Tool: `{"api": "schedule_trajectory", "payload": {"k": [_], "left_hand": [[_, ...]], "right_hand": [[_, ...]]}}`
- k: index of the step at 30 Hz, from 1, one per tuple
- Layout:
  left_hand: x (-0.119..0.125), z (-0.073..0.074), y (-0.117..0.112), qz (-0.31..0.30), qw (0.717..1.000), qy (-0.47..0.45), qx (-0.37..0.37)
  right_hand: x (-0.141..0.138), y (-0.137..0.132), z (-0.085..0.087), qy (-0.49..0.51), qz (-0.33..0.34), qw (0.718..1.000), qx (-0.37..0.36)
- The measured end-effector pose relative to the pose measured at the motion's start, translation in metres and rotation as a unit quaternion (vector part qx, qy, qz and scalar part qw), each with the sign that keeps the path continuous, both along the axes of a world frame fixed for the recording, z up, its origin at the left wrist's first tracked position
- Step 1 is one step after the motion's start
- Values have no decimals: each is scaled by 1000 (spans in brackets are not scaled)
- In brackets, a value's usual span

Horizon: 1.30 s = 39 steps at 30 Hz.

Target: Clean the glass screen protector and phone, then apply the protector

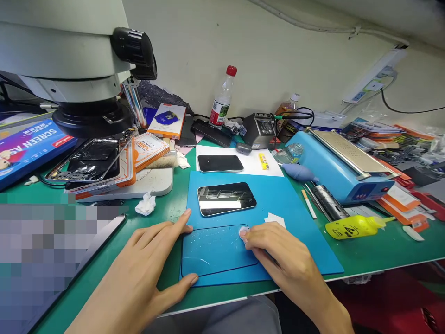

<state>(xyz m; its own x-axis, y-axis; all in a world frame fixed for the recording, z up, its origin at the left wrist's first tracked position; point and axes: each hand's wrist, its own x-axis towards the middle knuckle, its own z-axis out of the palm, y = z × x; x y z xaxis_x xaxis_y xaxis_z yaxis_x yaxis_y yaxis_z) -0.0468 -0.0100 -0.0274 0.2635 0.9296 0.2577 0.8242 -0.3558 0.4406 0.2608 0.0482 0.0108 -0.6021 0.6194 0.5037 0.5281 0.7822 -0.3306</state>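
A clear glass panel with a thin black border lies flat on the blue mat, with small wet specks across it. My left hand has its fingers spread, the fingertips and thumb resting at the panel's left end. Pinched in my right hand is a small white wad of tissue, pressed on the panel's upper right corner. A folded white paper piece lies just behind that hand. Farther back on the mat is a phone with light reflected in its screen.
Another dark phone rests on white paper beside a yellow packet. At left stand a microscope and a crumpled tissue. To the right are a blue air blower, a yellow squeeze bottle and a blue heating machine.
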Motion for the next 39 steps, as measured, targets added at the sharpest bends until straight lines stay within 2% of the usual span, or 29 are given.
{"api": "schedule_trajectory", "payload": {"k": [7,13,17,21,24,26,29,32,36,39], "left_hand": [[1,3,0,-8,1000,9,12],[1,1,0,-9,1000,4,18],[1,1,2,-13,999,4,34],[-3,0,2,-24,999,6,38],[-9,-3,0,-30,999,4,22],[-12,-5,-1,-36,999,7,13],[-14,-9,-1,-39,999,4,13],[-13,-10,-1,-31,999,-1,10],[-10,-6,0,-11,1000,-1,-5],[-8,-3,0,-4,1000,-1,-14]], "right_hand": [[8,-24,5,-3,20,1000,-10],[-3,-39,-2,21,-5,1000,12],[-28,-54,-12,71,-15,997,14],[-70,-66,-23,104,-45,994,4],[-96,-67,-27,127,-53,990,6],[-101,-65,-27,121,-52,991,14],[-86,-61,-24,98,-38,994,16],[-54,-58,-19,81,-40,996,14],[-12,-53,-14,54,-68,996,21],[0,-51,-13,50,-86,995,30]]}}
